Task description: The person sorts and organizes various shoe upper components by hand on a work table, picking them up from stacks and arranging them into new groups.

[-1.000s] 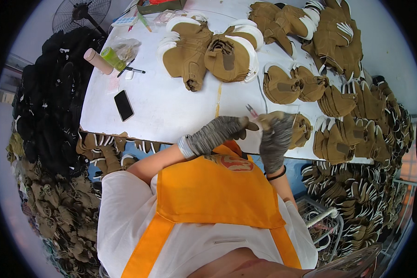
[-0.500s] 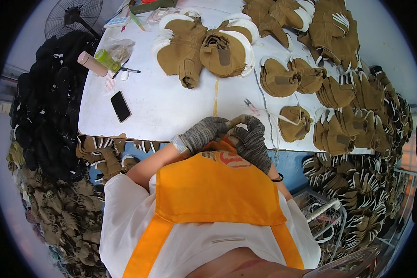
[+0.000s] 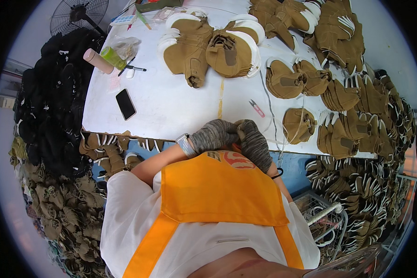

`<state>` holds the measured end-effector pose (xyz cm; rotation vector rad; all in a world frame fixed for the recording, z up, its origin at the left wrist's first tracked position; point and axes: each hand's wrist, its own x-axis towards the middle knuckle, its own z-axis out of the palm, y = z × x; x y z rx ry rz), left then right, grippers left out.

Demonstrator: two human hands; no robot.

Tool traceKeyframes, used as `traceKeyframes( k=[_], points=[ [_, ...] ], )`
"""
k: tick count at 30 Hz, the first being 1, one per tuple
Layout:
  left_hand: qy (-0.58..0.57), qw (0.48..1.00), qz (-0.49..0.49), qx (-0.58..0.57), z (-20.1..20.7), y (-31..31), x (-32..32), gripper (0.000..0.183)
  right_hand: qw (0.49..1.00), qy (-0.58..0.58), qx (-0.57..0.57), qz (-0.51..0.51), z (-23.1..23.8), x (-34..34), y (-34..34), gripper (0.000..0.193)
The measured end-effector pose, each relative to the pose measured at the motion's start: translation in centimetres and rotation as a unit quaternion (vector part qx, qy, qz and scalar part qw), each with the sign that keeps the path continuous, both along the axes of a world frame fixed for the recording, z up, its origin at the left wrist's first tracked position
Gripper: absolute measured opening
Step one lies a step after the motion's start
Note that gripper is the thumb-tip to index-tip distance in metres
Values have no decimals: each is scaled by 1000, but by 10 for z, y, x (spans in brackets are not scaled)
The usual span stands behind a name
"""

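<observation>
left hand, grey knit glove: at the near edge of the table, fingers curled inward; whether they clamp on anything i cannot tell from my end. right hand, matching glove: beside the left and meeting it, fingers bent, their tips hidden from me, so their grip too i cannot tell. pink-handled snips: one, lying flat on the table just beyond the right hand, blades pointing far and left. brown bundle: one, near the table's near edge, to the right of the right hand and apart from it, with a pale strand across it. i list further, far middle: two large stacks of brown pieces side by side, edged white. far right and right: more brown stacks, some in rows. left on the table: a dark phone, a pen, a pink cylinder and a green roll touching it. far left: a fan, above a black heap. near side: an orange apron over a white shirt. near right, i note a wire basket.
</observation>
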<state>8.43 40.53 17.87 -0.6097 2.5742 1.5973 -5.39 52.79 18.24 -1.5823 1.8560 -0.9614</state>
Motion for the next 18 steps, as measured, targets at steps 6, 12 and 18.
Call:
traceKeyframes(
  k=[6,12,18],
  points=[
    [53,994,99,7,23,4,4,20,992,-40,-52,-104,-10,3,3,14],
    [215,957,128,-149,22,3,-1,16,979,-144,-97,-106,9,2,-2,13],
    [312,895,30,-318,39,-5,2,12,847,-525,39,-77,20,-5,3,17]
  ],
)
